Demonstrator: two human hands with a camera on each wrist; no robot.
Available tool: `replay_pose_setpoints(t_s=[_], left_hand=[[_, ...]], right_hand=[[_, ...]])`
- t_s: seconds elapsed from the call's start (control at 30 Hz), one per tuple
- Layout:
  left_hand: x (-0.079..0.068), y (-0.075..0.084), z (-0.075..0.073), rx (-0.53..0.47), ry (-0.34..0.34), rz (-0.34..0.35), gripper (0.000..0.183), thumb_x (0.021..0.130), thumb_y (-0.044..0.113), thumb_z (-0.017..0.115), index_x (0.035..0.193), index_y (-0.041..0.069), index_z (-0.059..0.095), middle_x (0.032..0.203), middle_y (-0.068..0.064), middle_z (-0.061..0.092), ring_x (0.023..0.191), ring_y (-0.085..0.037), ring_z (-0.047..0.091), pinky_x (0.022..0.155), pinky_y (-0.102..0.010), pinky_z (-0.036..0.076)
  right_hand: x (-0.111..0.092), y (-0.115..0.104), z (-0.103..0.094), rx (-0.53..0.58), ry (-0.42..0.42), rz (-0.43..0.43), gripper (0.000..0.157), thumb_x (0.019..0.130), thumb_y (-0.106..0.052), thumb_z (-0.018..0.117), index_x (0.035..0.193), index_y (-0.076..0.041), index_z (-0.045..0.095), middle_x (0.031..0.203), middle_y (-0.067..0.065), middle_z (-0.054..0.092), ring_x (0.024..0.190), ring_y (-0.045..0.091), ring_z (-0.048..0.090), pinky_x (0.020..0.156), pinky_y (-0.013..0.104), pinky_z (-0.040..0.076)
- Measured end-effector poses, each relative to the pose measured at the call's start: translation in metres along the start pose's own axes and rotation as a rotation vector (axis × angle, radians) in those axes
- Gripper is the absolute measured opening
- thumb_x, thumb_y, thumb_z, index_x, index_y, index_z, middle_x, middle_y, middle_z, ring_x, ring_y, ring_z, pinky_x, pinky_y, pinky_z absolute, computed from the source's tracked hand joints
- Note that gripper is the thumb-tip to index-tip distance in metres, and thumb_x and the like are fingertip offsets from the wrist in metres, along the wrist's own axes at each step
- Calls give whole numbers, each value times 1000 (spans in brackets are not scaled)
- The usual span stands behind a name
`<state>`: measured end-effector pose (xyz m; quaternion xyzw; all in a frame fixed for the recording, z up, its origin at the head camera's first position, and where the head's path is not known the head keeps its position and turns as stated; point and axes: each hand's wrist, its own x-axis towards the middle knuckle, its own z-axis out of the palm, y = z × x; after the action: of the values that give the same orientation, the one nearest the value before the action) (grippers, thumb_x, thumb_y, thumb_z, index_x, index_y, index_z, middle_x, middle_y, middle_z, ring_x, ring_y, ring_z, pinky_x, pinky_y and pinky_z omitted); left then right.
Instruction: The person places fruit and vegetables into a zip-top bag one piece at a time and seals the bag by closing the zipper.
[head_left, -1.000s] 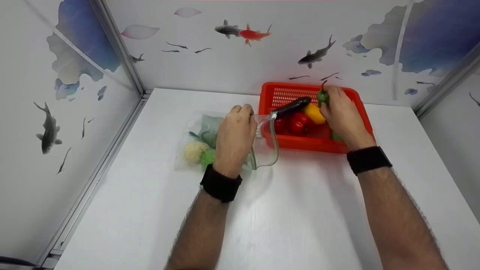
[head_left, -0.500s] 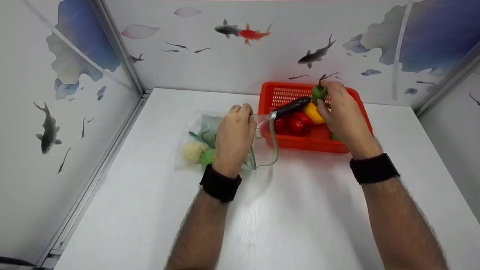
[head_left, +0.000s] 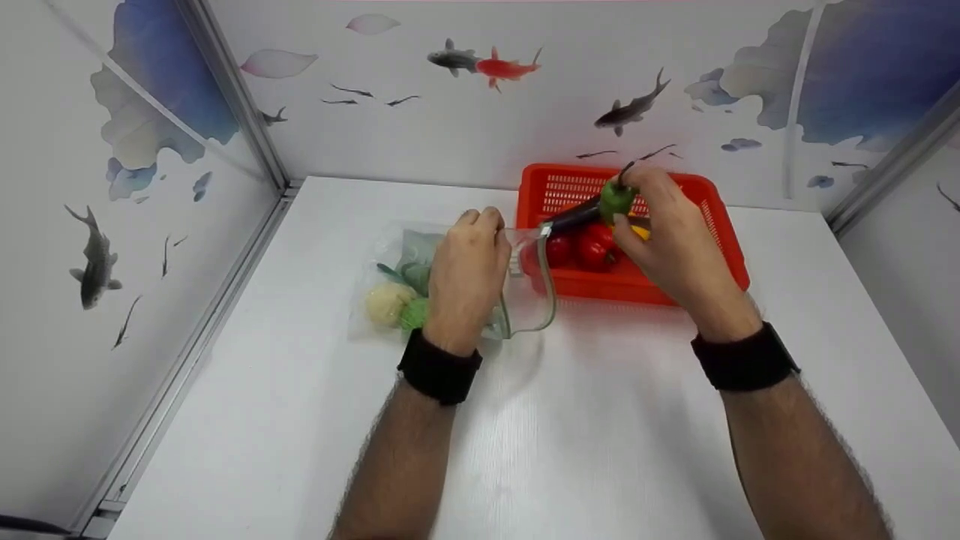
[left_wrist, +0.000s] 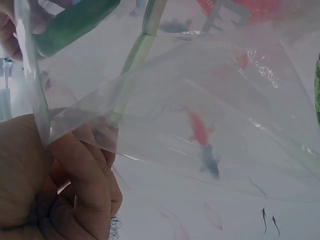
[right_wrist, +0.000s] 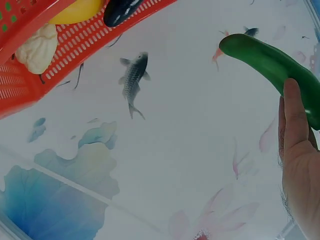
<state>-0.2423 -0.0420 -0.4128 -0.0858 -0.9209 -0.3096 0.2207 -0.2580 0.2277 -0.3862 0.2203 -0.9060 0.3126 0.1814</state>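
Observation:
My left hand (head_left: pixel 466 281) pinches the upper edge of a clear zip bag (head_left: pixel 531 300), whose open mouth faces the red basket (head_left: pixel 726 247). In the left wrist view its fingers (left_wrist: pixel 80 165) are curled at the film. Above the basket my right hand (head_left: pixel 675 244) holds a green pepper (head_left: pixel 616 201) with a dark curved stem. Both wrist views instead show a long smooth green vegetable (right_wrist: pixel 272 65) in fingers. Inside the bag lie a pale round vegetable (head_left: pixel 386 304) and several green ones, partly hidden by my left hand.
The basket holds an eggplant (head_left: pixel 570 219), red peppers (head_left: pixel 596 247) and a yellow vegetable (head_left: pixel 640 231) partly behind my right hand. It stands at the back of the white table (head_left: pixel 585 435), near a wall (head_left: pixel 480 127) painted with fish.
My right hand has carried the green pepper left, from the basket's right side toward the bag's mouth. My left hand and the bag have stayed in place.

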Motion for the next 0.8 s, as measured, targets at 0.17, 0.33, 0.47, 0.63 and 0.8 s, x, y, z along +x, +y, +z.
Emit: replay_pose_setpoints(t_s=[0.17,0.33,0.47,0.63,0.8], left_hand=[[0,0,0,0,-5,-1,11,112,5,74,119,2,82,108,-16,83,101,-33,87,89,-45,75],[1,0,-1,0,-16,-8,12,113,5,74,120,1,82,109,-16,83,102,-33,87,90,-44,75],[1,1,-1,-1,-23,-17,12,113,6,74,121,1,83,110,-16,83,102,-32,87,91,-44,75],[0,2,-2,5,-7,-15,11,113,4,74,119,1,82,108,-16,83,101,-32,87,89,-44,75],[0,2,-2,11,-3,-9,10,112,4,73,117,1,82,106,-16,83,100,-31,86,87,-42,74]], right_hand=[[-4,-6,3,42,-8,-1,47,109,4,75,154,0,59,153,21,67,150,41,68,111,66,67],[-8,-10,7,153,-39,2,45,109,6,74,152,1,61,155,19,67,150,40,66,108,66,67],[-11,-14,10,197,-74,-8,47,108,6,75,152,-1,60,158,17,66,153,38,64,110,65,67],[-14,-19,18,249,-98,-23,47,106,7,77,150,-3,61,154,14,68,148,31,68,109,55,68],[-15,-20,29,271,-122,-41,44,105,8,77,145,0,62,148,15,70,143,30,73,107,51,70]])
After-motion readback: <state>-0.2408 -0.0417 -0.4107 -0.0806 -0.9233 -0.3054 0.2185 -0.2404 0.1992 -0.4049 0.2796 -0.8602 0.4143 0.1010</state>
